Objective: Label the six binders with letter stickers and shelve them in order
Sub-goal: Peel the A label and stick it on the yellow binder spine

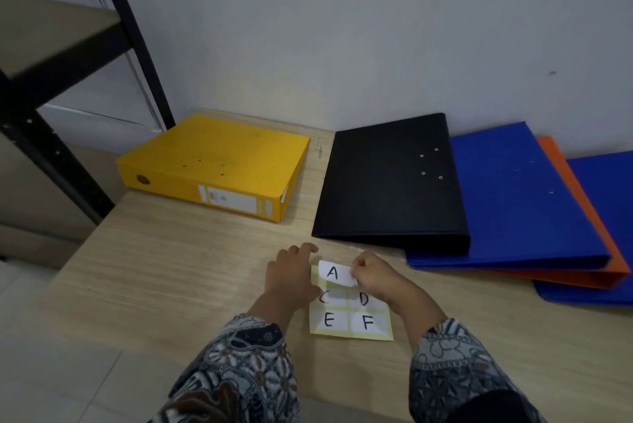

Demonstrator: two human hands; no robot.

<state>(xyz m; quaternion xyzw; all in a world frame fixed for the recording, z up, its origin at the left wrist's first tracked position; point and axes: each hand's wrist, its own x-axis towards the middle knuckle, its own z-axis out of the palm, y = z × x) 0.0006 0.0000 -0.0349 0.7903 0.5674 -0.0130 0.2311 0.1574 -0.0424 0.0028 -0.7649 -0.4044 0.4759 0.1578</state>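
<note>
A yellow sticker sheet (349, 321) with handwritten letters C, D, E, F lies on the wooden table (164, 278). My right hand (375, 273) pinches the white "A" sticker (334, 273), lifted off the sheet's top. My left hand (291, 277) presses flat on the sheet's left edge, fingers spread. Binders lie flat behind: a thick yellow binder (215, 165) at the left, a black binder (390, 179) in the middle, then a blue binder (520, 196), an orange binder (589, 227) and another blue binder (606, 234) overlapping at the right.
A black metal shelf frame (58, 148) with a wooden board stands at the left, beside the table's corner. A grey wall runs behind the binders. The table's left edge drops to a tiled floor.
</note>
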